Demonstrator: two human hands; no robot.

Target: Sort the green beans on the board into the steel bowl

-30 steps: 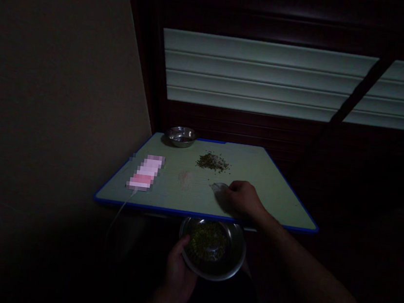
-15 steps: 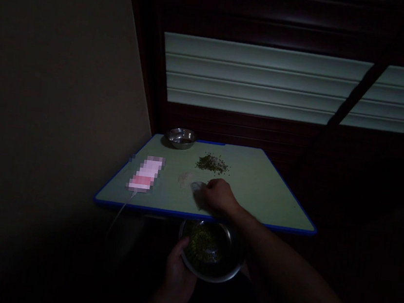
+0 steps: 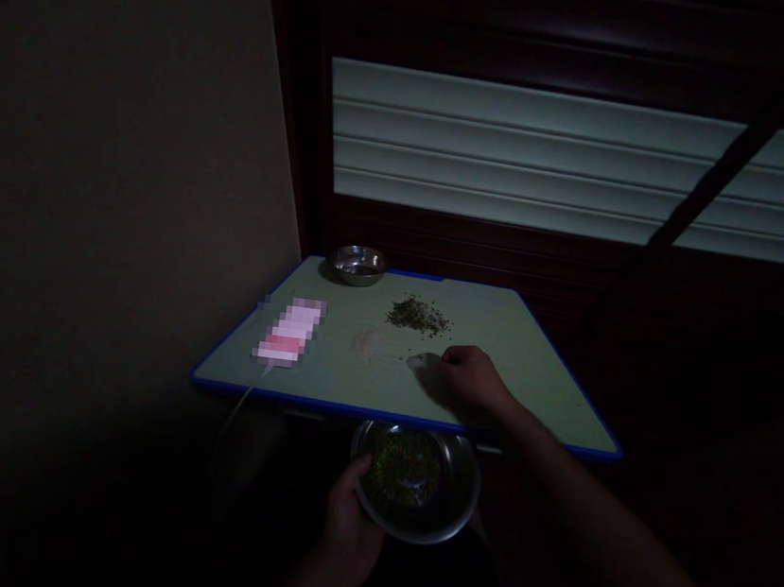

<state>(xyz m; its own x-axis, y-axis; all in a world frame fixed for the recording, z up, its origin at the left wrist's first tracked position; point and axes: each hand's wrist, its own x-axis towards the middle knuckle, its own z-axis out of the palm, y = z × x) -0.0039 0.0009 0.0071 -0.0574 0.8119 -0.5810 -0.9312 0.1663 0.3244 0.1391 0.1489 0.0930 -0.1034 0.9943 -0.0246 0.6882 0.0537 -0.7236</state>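
My left hand grips the left rim of a steel bowl, thumb over the edge, just below the table's front edge. Small green grains, like mung beans, lie inside it. Over the tabletop, my right hand is closed around what looks like a spoon, its pale head pointing left and its handle hidden by the fingers. Beyond this hand a loose pile of green and whitish grains is spread out. A smaller patch of pale grains lies left of the spoon.
A second steel bowl stands at the table's far left corner. A blurred-out phone lies at the left, with a cable hanging over the front edge. Behind are dark wooden panels with pale slats; a wall rises on the left.
My right hand has moved right with the spoon, away from the pale grains. My left hand still holds the bowl in much the same place. The view has shifted slightly.
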